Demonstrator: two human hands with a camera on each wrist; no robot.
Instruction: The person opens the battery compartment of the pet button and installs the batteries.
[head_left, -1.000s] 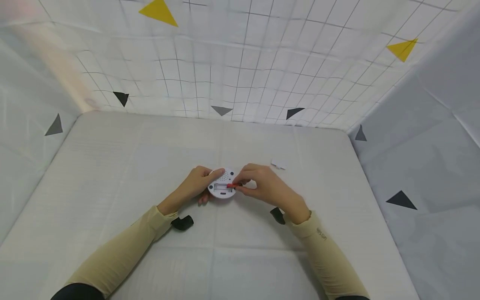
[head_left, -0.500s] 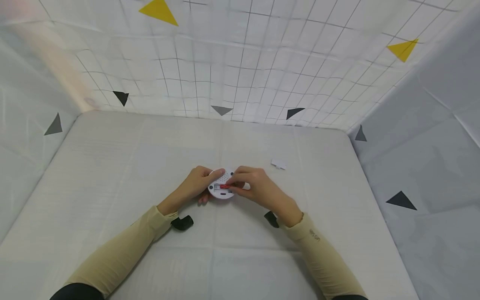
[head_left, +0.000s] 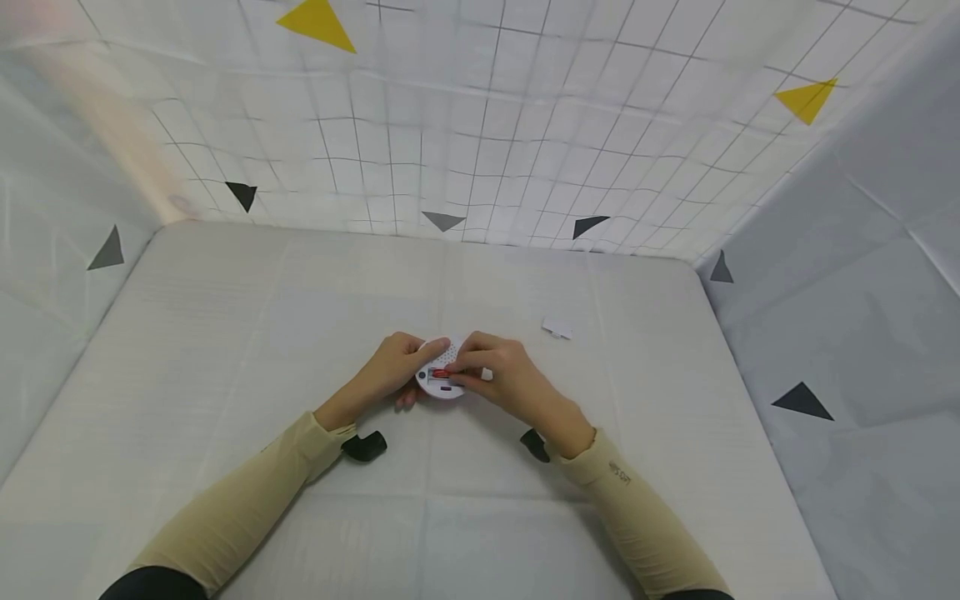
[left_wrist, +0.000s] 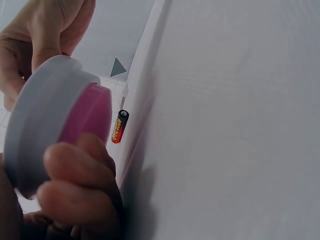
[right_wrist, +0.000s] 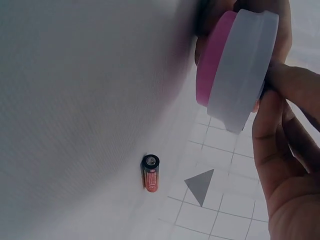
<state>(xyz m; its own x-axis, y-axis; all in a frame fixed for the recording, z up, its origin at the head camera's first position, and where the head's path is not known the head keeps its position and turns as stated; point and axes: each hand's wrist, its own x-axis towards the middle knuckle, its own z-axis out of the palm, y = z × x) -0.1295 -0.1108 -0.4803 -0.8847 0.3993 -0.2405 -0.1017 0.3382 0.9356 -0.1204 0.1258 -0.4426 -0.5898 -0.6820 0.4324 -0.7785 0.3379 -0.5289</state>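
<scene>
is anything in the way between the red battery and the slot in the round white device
Nothing visible. The right hand pinches the red battery right at the open slot of the round white device, which the left hand holds.

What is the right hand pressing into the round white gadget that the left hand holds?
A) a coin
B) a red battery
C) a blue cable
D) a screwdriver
B: in the head view the right hand pinches a red battery at the open slot of the round white gadget, which the left hand grips.
</scene>
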